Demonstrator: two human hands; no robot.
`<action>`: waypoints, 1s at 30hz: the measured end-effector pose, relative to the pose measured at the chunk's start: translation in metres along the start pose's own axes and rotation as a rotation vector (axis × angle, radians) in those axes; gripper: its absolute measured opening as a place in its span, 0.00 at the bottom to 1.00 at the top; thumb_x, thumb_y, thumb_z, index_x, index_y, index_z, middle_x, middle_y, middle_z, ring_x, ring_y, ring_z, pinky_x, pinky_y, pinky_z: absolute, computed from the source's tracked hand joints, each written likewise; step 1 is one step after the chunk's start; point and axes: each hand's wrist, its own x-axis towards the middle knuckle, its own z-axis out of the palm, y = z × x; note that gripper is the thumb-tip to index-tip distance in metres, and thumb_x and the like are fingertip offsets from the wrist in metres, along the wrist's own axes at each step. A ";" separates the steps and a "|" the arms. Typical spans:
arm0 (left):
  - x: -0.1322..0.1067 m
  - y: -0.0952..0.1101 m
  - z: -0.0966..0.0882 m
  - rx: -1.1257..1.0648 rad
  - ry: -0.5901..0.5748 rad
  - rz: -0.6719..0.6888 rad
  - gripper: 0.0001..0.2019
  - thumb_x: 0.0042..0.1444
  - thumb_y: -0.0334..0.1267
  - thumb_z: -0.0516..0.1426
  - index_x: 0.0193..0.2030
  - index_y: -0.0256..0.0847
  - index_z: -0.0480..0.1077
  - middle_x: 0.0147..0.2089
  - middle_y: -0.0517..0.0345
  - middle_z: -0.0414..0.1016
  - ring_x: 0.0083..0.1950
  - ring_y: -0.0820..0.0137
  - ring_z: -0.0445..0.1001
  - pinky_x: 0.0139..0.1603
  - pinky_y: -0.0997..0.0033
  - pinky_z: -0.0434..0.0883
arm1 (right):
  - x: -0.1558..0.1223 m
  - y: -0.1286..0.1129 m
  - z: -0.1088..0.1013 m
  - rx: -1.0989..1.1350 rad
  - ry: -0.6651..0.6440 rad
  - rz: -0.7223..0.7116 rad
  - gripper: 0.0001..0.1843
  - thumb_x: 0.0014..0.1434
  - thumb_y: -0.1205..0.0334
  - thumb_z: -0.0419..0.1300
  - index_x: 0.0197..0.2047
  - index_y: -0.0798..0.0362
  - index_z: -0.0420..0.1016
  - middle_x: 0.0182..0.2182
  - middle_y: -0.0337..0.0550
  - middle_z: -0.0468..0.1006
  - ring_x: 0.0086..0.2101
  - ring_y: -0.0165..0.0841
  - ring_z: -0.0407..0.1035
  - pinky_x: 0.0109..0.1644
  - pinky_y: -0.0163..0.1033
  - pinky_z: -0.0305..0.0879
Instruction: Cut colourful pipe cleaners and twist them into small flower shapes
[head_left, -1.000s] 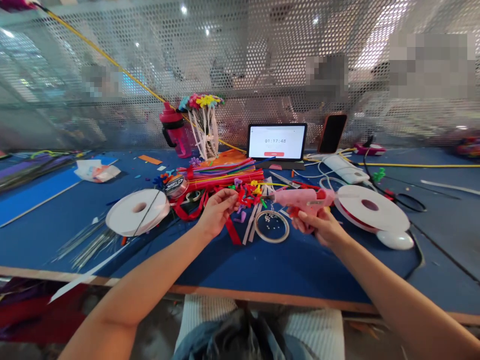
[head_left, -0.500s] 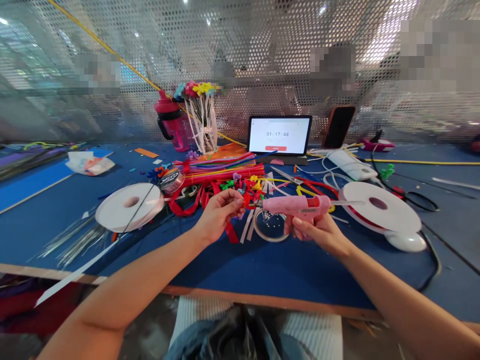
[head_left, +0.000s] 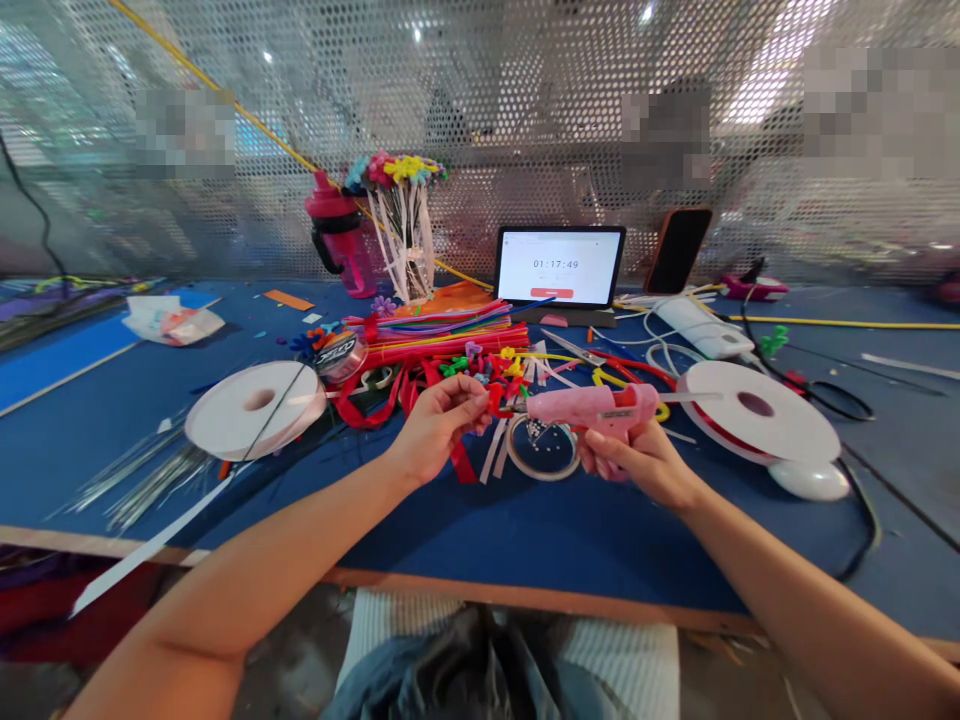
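Observation:
My left hand [head_left: 439, 428] pinches a small red pipe-cleaner piece [head_left: 495, 402] between thumb and fingers. My right hand [head_left: 637, 458] grips a pink hot glue gun [head_left: 592, 407], with a glue stick [head_left: 690, 397] protruding from its back. The gun's nozzle points left and sits right by the red piece; I cannot tell if they touch. Below the gun lies a roll of clear tape [head_left: 541, 450]. A heap of small colourful pipe-cleaner shapes [head_left: 480, 372] and red ribbon [head_left: 367, 410] spreads just beyond my left hand.
The blue work table [head_left: 450, 530] holds white ribbon spools [head_left: 255, 410], a pipe-cleaner bundle [head_left: 435, 335], scissors [head_left: 570, 348], wire stems [head_left: 142, 475], a timer tablet [head_left: 559, 267], a phone [head_left: 679, 250], a pink bottle [head_left: 341, 240] and a pipe-cleaner bouquet [head_left: 401, 225] before a perforated metal screen [head_left: 480, 100].
The glue gun has levelled and shifted slightly left, its nozzle closer to the red piece in my left hand. My view has tilted slightly.

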 end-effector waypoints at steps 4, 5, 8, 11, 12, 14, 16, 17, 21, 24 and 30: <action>0.000 0.000 0.000 -0.004 -0.002 -0.005 0.10 0.45 0.35 0.64 0.31 0.36 0.67 0.26 0.63 0.68 0.26 0.80 0.69 0.27 0.81 0.64 | 0.001 0.000 0.001 -0.019 0.001 0.003 0.21 0.55 0.47 0.58 0.22 0.56 0.69 0.18 0.41 0.71 0.19 0.26 0.63 0.20 0.31 0.57; 0.000 0.000 0.000 -0.004 -0.002 -0.007 0.10 0.45 0.34 0.64 0.31 0.36 0.67 0.26 0.63 0.68 0.26 0.80 0.69 0.27 0.81 0.64 | 0.001 0.000 0.001 -0.020 0.000 0.003 0.21 0.55 0.47 0.58 0.23 0.56 0.69 0.18 0.41 0.71 0.18 0.25 0.63 0.19 0.31 0.57; 0.000 0.000 0.000 -0.003 -0.004 -0.012 0.10 0.45 0.34 0.64 0.31 0.36 0.67 0.26 0.63 0.68 0.26 0.80 0.69 0.27 0.81 0.64 | 0.001 0.001 0.001 -0.023 -0.008 -0.002 0.21 0.55 0.47 0.58 0.22 0.56 0.68 0.17 0.41 0.71 0.18 0.26 0.63 0.20 0.31 0.57; 0.000 0.000 0.000 -0.012 -0.005 -0.012 0.11 0.45 0.34 0.64 0.32 0.36 0.67 0.26 0.64 0.68 0.26 0.80 0.68 0.27 0.81 0.64 | 0.000 -0.001 0.002 -0.030 0.019 -0.005 0.21 0.54 0.46 0.58 0.22 0.56 0.68 0.17 0.41 0.70 0.19 0.26 0.64 0.20 0.31 0.59; 0.000 0.000 0.000 -0.016 -0.005 -0.011 0.11 0.44 0.34 0.64 0.32 0.36 0.67 0.26 0.64 0.68 0.26 0.80 0.68 0.27 0.81 0.64 | 0.000 -0.002 0.002 -0.037 0.033 -0.005 0.21 0.53 0.46 0.59 0.23 0.56 0.68 0.17 0.41 0.70 0.18 0.26 0.63 0.19 0.31 0.58; 0.000 0.000 0.000 -0.023 -0.007 -0.010 0.11 0.44 0.34 0.64 0.32 0.36 0.67 0.26 0.64 0.68 0.26 0.80 0.68 0.28 0.81 0.64 | 0.000 -0.004 0.003 -0.055 0.043 -0.016 0.21 0.53 0.46 0.59 0.23 0.56 0.68 0.17 0.41 0.70 0.18 0.25 0.62 0.19 0.30 0.58; 0.000 -0.001 0.000 -0.025 -0.009 -0.010 0.11 0.45 0.34 0.64 0.32 0.36 0.67 0.26 0.63 0.68 0.26 0.80 0.68 0.28 0.81 0.64 | -0.001 -0.007 0.004 -0.071 0.032 -0.031 0.21 0.54 0.46 0.58 0.23 0.56 0.67 0.18 0.41 0.70 0.18 0.25 0.62 0.19 0.30 0.58; 0.000 -0.001 0.000 -0.026 -0.009 -0.010 0.10 0.45 0.34 0.64 0.32 0.36 0.67 0.26 0.63 0.68 0.26 0.80 0.69 0.28 0.81 0.64 | -0.001 -0.008 0.004 -0.077 0.029 -0.036 0.21 0.54 0.46 0.58 0.23 0.56 0.67 0.18 0.41 0.70 0.18 0.25 0.62 0.19 0.31 0.59; 0.000 -0.001 0.000 -0.028 -0.009 -0.011 0.10 0.45 0.34 0.64 0.32 0.36 0.67 0.26 0.63 0.68 0.26 0.80 0.68 0.28 0.81 0.64 | -0.001 -0.009 0.004 -0.081 0.036 -0.033 0.20 0.53 0.46 0.59 0.24 0.56 0.68 0.17 0.41 0.70 0.17 0.25 0.62 0.18 0.31 0.58; 0.000 -0.001 0.000 -0.024 -0.009 -0.014 0.11 0.45 0.34 0.64 0.32 0.36 0.67 0.26 0.63 0.68 0.26 0.80 0.68 0.28 0.81 0.64 | -0.002 -0.008 0.003 -0.078 0.035 -0.023 0.21 0.52 0.46 0.59 0.23 0.56 0.67 0.17 0.41 0.69 0.17 0.25 0.62 0.18 0.30 0.58; -0.001 0.000 0.001 -0.015 0.002 -0.019 0.11 0.44 0.34 0.65 0.31 0.36 0.67 0.25 0.63 0.68 0.26 0.80 0.68 0.27 0.81 0.64 | -0.002 -0.009 0.003 -0.061 0.064 -0.001 0.21 0.52 0.45 0.60 0.23 0.56 0.68 0.17 0.41 0.70 0.17 0.25 0.62 0.17 0.30 0.58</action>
